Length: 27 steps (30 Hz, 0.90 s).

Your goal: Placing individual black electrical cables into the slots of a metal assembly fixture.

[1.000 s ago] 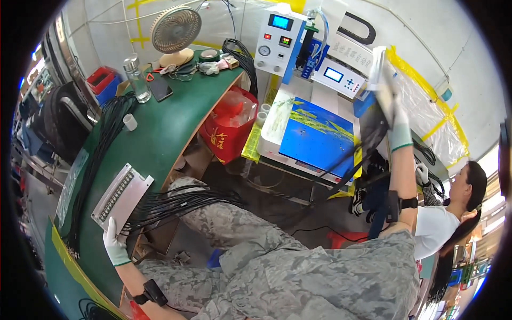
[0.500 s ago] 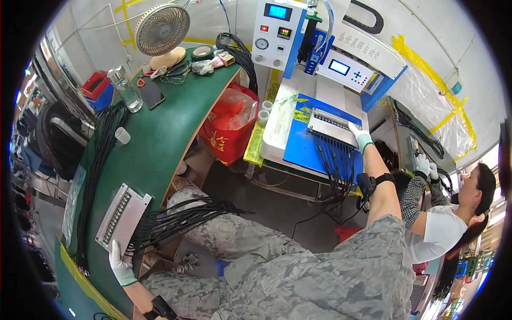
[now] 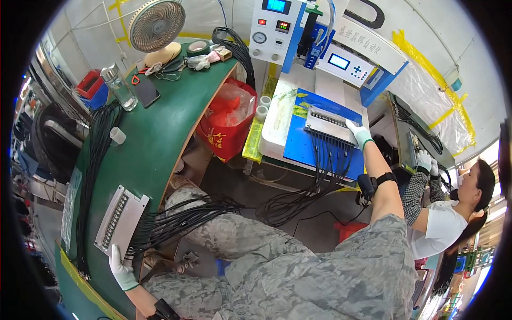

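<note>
My left hand (image 3: 122,271), in a white glove, closes on the near end of a silver metal plate (image 3: 114,226). The plate lies tilted at the green table's edge, with a row of small connectors along it. Black cables (image 3: 186,223) run from it across my lap. My right hand (image 3: 358,133), also gloved, grips the right end of a second metal plate (image 3: 328,128) with a similar row. That plate rests on the blue platform (image 3: 298,146) of a bench machine. Its black cables (image 3: 298,194) hang over the front edge in loops. The fingers' undersides are hidden.
On the green table (image 3: 154,154) are a fan (image 3: 157,26), a glass bottle (image 3: 121,90), a phone (image 3: 147,93), a white cup (image 3: 118,135) and a long cable bundle (image 3: 96,160). A red bag (image 3: 226,130) hangs between table and machine (image 3: 341,64). A co-worker (image 3: 445,218) sits at right.
The cables hanging from the plate on the machine have swung left and spread into wider loops. Both hands keep their hold on the plates, nearly in place.
</note>
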Each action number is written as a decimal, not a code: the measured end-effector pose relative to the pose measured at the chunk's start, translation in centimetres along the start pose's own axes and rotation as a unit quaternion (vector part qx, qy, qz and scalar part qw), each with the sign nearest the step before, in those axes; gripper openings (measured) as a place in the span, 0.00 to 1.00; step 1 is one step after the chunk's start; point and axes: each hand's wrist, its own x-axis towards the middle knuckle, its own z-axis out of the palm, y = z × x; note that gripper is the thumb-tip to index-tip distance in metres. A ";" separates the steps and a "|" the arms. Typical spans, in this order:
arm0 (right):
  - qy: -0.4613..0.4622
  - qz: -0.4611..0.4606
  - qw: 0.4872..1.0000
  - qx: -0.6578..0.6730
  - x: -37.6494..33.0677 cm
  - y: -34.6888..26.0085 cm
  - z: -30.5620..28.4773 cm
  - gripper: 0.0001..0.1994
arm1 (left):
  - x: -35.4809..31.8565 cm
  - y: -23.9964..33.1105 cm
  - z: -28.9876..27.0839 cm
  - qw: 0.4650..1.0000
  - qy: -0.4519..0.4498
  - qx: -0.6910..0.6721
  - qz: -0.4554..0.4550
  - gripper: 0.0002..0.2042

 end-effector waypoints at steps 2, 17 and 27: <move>-0.003 -0.015 1.000 -0.001 1.1 0.8 0.1 0.51 | 0.1 0.2 -0.3 1.000 -0.008 0.015 -0.008 0.17; -0.022 0.017 0.924 -0.381 -7.3 -8.7 -3.2 0.43 | -0.8 0.9 1.4 0.999 -0.013 0.048 0.018 0.18; -0.055 -0.136 0.945 -0.291 -2.9 7.0 -7.6 0.39 | 0.3 0.0 -0.3 1.000 -0.015 0.008 0.002 0.18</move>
